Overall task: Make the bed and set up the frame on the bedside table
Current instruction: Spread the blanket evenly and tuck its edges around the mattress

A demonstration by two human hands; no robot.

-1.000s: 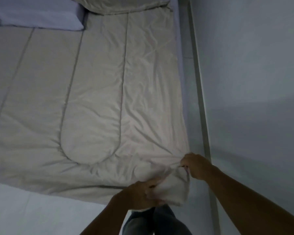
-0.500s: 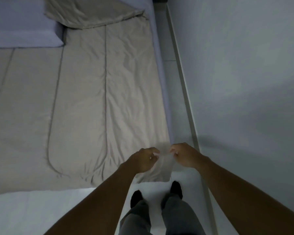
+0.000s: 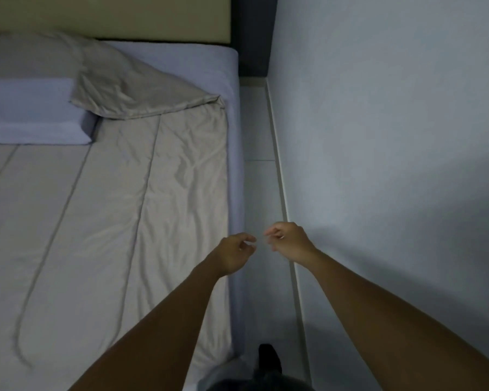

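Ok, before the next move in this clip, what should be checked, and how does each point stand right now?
1. Left hand free: ok, fingers loosely curled, holding nothing.
2. Right hand free: ok, loosely curled, nothing seen in it.
3. Duvet flat along the wall-side edge: ok, only light creases.
4. Duvet's top corner spread out: not ok, it lies folded back beside the pillow.
5. Pillow squared at the head end: cannot tell, it is cut off at the left edge.
6. Frame on the bedside table: cannot tell, neither is in view.
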